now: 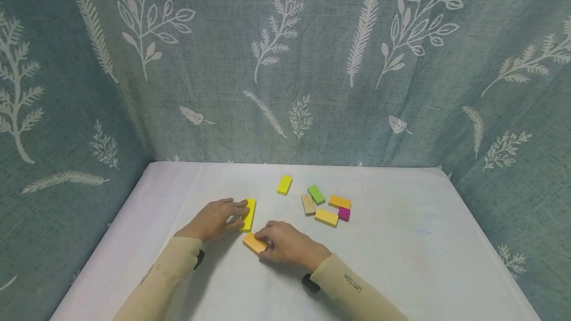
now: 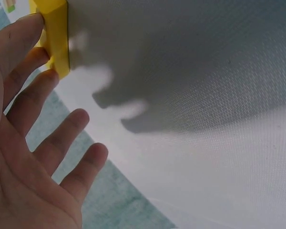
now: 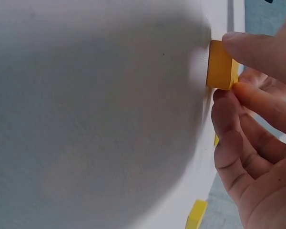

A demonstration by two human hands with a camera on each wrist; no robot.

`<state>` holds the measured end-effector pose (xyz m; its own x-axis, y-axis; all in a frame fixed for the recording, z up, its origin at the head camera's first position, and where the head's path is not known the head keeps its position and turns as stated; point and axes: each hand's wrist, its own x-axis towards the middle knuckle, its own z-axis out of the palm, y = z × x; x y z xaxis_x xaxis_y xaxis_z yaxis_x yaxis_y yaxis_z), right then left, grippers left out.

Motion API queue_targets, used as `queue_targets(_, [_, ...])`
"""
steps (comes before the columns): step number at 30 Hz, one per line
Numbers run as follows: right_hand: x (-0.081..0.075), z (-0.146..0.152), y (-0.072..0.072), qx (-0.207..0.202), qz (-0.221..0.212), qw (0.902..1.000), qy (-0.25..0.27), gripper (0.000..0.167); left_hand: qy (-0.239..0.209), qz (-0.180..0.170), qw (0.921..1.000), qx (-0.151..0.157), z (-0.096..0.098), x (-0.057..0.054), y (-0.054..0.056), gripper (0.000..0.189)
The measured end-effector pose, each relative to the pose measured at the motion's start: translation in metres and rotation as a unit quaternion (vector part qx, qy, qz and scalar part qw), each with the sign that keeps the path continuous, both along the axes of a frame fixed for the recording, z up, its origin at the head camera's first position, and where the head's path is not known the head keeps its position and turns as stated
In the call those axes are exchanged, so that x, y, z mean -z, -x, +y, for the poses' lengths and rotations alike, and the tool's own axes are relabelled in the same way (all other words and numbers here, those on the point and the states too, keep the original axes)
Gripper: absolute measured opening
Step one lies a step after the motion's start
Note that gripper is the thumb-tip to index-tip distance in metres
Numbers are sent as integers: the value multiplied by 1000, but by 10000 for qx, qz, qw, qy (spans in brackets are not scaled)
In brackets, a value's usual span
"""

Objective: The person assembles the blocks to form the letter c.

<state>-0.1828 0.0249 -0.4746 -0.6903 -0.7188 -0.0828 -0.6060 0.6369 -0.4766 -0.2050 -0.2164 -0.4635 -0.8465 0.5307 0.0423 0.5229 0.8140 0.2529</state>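
A long yellow block [image 1: 252, 216] lies on the white table left of centre. My left hand [image 1: 216, 219] holds it from the left side; in the left wrist view the thumb and two fingertips meet the yellow block [image 2: 58, 33], while the other two fingers stand spread away from it. Just nearer to me is an orange block [image 1: 253, 243], set at an angle close to the yellow one's near end. My right hand [image 1: 290, 244] pinches this orange block by its right part, thumb on one side and index finger on the other, and covers that end in the head view.
Behind the hands stands a small yellow block [image 1: 284, 185]. To its right lie a green block [image 1: 316, 194], a striped wooden piece [image 1: 308, 204], a light orange block [image 1: 326, 217], another orange block [image 1: 340, 201] and a magenta cube [image 1: 344, 214]. Leaf-patterned cloth [image 1: 223, 128] walls the table.
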Motion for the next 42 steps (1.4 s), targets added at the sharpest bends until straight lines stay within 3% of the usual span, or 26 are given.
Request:
queue_targets(21, [2,-9,1,301,-38,9994,-141,39,-25,-154,9998,-153,5,-1,1,38])
queue_targets(30, [2,-8,-1,425,-250,9987,-143,43,213,-89,9995,-212,7,-3,4,40])
queue_targets(37, [0,-3,0,353,-151,9993,-42,50,7,375,9992,126,7,-2,7,34])
queue_targets(42, [-5,9,4,420,-125,9989,135,45,-34,436,9986,305,10,-1,8,34])
